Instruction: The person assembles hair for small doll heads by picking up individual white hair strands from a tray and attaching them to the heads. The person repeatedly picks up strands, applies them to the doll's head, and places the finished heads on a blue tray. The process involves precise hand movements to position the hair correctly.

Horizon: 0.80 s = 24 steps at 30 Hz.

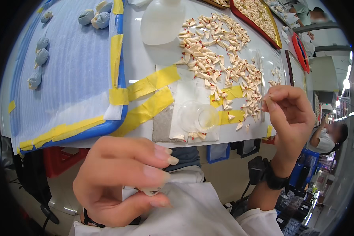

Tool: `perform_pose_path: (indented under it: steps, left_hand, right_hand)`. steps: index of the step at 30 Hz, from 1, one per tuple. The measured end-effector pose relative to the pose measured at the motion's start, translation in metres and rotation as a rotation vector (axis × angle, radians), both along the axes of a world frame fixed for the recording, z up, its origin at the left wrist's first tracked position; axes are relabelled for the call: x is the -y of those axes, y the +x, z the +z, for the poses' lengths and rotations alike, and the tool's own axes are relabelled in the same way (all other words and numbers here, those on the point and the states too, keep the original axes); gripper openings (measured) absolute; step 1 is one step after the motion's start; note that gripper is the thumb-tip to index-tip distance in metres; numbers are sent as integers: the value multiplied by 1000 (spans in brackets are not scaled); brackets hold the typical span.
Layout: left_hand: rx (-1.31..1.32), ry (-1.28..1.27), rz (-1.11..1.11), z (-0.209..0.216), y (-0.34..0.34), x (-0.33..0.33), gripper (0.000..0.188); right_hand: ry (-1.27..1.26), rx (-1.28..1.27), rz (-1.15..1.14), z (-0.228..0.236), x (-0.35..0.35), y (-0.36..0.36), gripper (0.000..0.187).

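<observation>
My left hand (pixel 118 173) is near the table's front edge, its fingers closed on a small white piece with dark marks (pixel 151 192); most of that piece is hidden. Out to the right, my right hand (pixel 291 112) is raised with thumb and forefinger pinched together, and whatever is between the tips is too small to name. Between and beyond my hands, many small cream pointed pieces with red tips (pixel 208 59) are spread on the white table. A clear shallow plastic dish (pixel 206 119) rests on a taped white board (pixel 177 128).
At left lies a blue tray (pixel 72 133) lined with pale ribbed cloth and yellow tape, carrying several blue-grey lumps (pixel 101 20). A translucent bottle (pixel 163 23) stands behind. Further trays of cream pieces (pixel 257 17) are at the far right. People sit beyond, to the right.
</observation>
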<state>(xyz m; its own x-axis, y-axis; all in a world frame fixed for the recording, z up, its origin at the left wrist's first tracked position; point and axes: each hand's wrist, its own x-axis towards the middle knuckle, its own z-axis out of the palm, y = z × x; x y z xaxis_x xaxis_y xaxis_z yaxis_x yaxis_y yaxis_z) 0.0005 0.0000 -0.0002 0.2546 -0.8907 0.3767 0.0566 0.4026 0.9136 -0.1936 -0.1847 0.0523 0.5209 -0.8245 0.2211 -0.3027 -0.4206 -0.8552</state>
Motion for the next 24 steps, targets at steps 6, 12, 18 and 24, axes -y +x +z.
perform_pose_path:
  steps: [6,12,18,24]
  left_hand:
    - [18,24,-46,-1,0,-3,33]
    - [176,-125,-109,-10,6,0,38]
    - [-68,72,-22,0,-8,-6,41]
    - [-47,127,-25,-1,-2,-12,39]
  right_hand:
    - [180,270,171,-8,-12,-15,18]
    - [190,253,67,-6,-28,-1,17]
    - [165,157,123,0,-36,23,17]
    - [-326,-38,234,-13,-37,39,14]
